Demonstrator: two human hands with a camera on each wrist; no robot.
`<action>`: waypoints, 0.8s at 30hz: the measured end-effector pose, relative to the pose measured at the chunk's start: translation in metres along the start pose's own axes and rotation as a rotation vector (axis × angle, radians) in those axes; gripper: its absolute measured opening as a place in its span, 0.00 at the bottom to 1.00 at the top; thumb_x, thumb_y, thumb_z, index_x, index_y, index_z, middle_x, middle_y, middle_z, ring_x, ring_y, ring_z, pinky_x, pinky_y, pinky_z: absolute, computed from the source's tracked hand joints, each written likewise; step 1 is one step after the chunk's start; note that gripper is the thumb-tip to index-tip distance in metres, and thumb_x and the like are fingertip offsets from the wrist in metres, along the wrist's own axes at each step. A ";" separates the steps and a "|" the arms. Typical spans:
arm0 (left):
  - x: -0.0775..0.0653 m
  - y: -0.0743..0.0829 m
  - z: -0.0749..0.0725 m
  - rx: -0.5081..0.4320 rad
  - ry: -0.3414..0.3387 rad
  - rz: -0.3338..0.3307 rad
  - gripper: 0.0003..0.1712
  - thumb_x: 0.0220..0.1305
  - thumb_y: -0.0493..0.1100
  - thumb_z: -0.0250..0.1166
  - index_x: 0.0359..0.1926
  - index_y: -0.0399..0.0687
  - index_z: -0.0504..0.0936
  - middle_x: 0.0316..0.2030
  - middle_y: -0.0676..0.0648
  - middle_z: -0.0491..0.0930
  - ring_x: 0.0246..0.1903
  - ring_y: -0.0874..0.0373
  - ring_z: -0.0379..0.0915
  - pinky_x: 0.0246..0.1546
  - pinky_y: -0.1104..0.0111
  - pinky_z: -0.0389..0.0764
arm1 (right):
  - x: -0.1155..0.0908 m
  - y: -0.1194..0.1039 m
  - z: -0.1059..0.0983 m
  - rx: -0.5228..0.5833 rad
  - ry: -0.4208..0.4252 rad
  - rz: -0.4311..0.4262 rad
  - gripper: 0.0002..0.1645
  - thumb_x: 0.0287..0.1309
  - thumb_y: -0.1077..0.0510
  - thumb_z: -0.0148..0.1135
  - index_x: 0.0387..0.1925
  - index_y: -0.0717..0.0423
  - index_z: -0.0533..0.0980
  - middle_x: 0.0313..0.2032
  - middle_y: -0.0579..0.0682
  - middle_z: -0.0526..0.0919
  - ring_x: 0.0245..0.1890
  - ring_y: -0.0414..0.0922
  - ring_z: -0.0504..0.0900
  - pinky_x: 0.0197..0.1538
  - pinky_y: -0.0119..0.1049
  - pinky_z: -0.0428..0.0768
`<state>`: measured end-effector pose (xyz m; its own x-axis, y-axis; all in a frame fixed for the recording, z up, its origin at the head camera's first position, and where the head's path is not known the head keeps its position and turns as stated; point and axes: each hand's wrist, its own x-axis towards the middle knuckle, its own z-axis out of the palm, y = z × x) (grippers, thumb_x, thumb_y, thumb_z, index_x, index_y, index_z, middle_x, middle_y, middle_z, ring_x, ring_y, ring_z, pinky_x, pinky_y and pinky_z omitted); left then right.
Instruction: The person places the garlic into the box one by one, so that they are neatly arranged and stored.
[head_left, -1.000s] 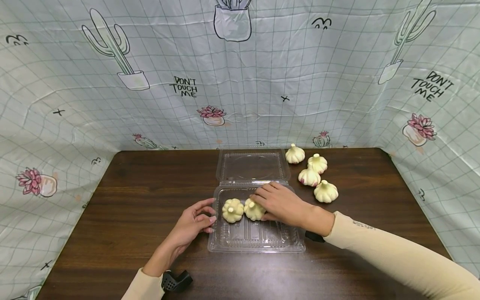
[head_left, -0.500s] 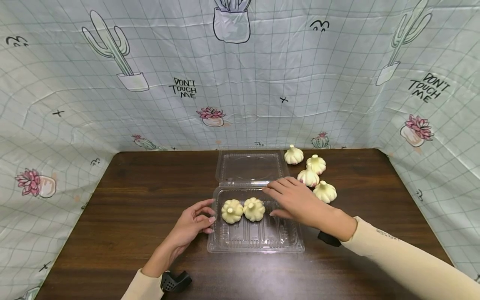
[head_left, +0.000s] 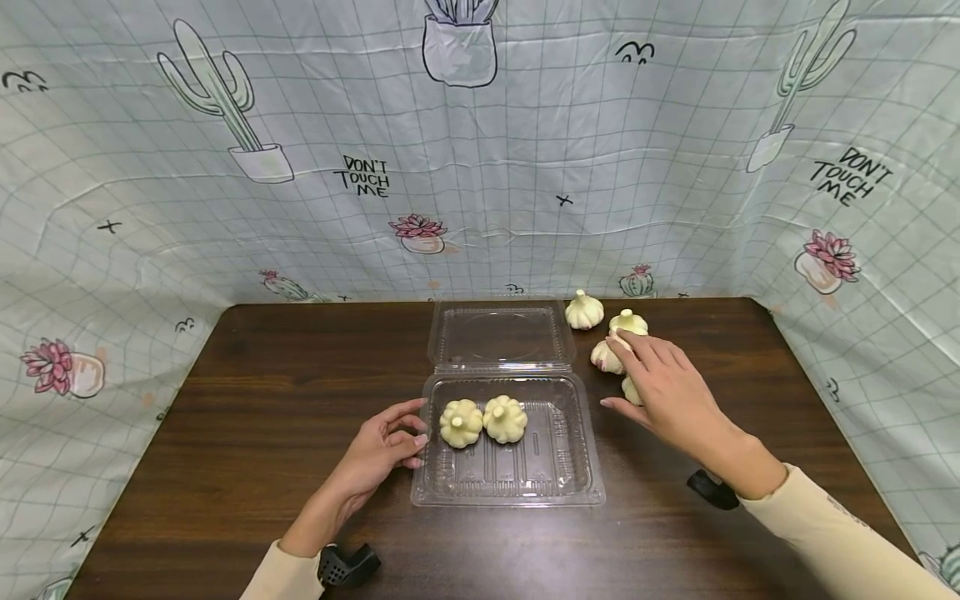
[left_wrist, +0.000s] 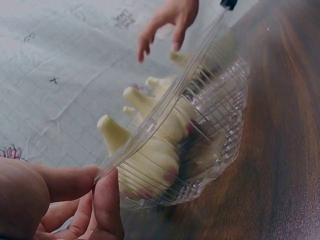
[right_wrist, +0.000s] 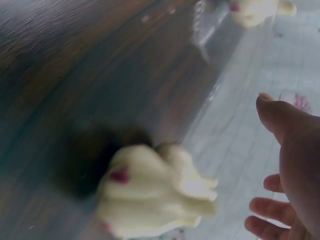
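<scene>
A clear plastic clamshell box (head_left: pixel 555 479) lies with its lid folded back on the table. Two garlic bulbs, a left one (head_left: pixel 461 423) and a right one (head_left: pixel 505 419), sit side by side in its base. My left hand (head_left: pixel 384 446) pinches the box's left rim between thumb and finger, plainest in the left wrist view. Over the loose garlic on the right hovers my right hand (head_left: pixel 671 400), fingers spread and holding nothing. It partly covers a near garlic bulb (head_left: pixel 632 390) and a middle garlic bulb (head_left: pixel 606 357). The right wrist view is blurred.
Behind the right hand stands another garlic bulb (head_left: pixel 627 322), and a farther garlic bulb (head_left: pixel 584 311) is beside the lid (head_left: pixel 502 333). A printed cloth (head_left: pixel 480 192) hangs along the back and sides of the dark wooden table (head_left: pixel 300 400).
My right hand has let go of the right garlic bulb in the box and moved right, over the loose bulbs. The left hand keeps its place on the rim.
</scene>
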<state>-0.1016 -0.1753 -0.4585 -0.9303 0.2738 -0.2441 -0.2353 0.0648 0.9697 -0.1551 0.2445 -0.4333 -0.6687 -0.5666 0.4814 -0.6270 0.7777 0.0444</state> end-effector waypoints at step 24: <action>-0.001 0.001 0.001 0.010 0.008 0.001 0.34 0.76 0.29 0.61 0.78 0.28 0.60 0.50 0.42 0.73 0.34 0.65 0.77 0.37 0.74 0.86 | -0.042 0.037 0.011 -0.116 -0.130 0.177 0.51 0.63 0.29 0.63 0.66 0.70 0.74 0.63 0.68 0.79 0.63 0.67 0.76 0.71 0.64 0.68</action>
<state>-0.1006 -0.1749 -0.4574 -0.9327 0.2667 -0.2427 -0.2312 0.0742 0.9701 -0.1543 0.2939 -0.4621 -0.8149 -0.4429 0.3739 -0.4503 0.8899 0.0727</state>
